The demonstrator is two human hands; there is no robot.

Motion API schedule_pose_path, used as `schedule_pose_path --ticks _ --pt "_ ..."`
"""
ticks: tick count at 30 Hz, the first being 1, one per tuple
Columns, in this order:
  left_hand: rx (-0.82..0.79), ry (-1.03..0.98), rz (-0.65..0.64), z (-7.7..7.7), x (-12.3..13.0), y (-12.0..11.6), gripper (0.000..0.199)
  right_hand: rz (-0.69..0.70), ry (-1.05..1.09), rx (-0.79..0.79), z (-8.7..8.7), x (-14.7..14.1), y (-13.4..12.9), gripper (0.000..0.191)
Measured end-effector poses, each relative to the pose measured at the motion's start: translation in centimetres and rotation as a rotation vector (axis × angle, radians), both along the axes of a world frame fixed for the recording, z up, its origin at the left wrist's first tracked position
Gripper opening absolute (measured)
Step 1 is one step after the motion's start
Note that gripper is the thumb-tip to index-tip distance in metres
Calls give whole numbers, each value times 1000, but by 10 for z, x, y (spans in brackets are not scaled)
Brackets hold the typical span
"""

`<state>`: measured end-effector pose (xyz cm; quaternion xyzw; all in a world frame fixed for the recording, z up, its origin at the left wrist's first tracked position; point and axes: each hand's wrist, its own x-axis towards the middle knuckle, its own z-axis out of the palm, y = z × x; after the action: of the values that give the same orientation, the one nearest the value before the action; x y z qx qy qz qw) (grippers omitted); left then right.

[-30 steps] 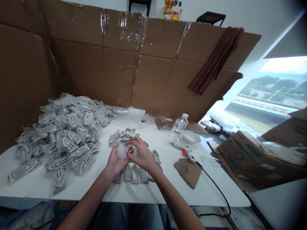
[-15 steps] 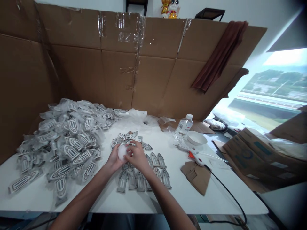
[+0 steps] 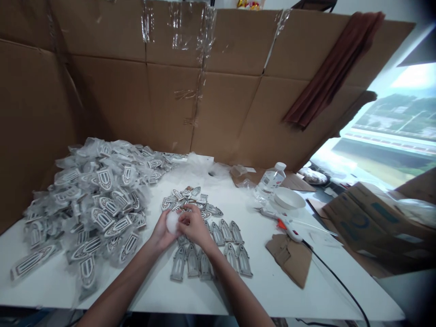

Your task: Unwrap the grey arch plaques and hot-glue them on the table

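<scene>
The left hand (image 3: pixel 164 232) cups a small white, rounded, translucent object (image 3: pixel 172 222) in its curled fingers, above the table in front of the person. The right hand (image 3: pixel 195 228) is bent over the right side of the same object, its fingertips drawn together against it; whether they pinch it or only touch it, I cannot tell.

Beneath and to the right of the hands, flat grey metallic-looking pieces shaped like arched windows (image 3: pixel 244 261) lie in 2 rows, the right forearm hiding part of the nearer row. Just beyond the hands is a loose pile of similar grey-and-brown pieces (image 3: pixel 185 196). Farther left rises a large heap of arched pieces in clear plastic bags (image 3: pixel 102 200). Behind the loose pile spreads crumpled translucent white film (image 3: pixel 195 170).

To the right, a white glue gun with an orange trigger (image 3: pixel 292 230) lies with its black cord (image 3: pixel 340 282) trailing toward the near edge, close to a torn flat piece of brown cardboard (image 3: pixel 294 263). Beyond it, a clear plastic bottle with a white cap (image 3: pixel 270 180) stands beside a shallow white bowl (image 3: pixel 289 199). All these are on a white table (image 3: pixel 306 302), backed by a tall brown cardboard wall (image 3: pixel 119 95) with a dark reddish cloth (image 3: pixel 335 72) draped over its top.
</scene>
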<state>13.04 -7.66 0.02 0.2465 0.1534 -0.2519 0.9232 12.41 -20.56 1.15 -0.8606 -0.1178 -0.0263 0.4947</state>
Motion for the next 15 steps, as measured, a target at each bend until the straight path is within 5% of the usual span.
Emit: schedule_pose_path --ticks 6,11,15 --pt "-36 24 26 -2 0 1 25 -40 -43 205 1 7 -4 5" --pt "-14 18 24 -1 1 7 26 -81 71 523 7 10 -12 11" --pt "19 33 152 2 6 16 29 -141 33 442 9 13 -23 11"
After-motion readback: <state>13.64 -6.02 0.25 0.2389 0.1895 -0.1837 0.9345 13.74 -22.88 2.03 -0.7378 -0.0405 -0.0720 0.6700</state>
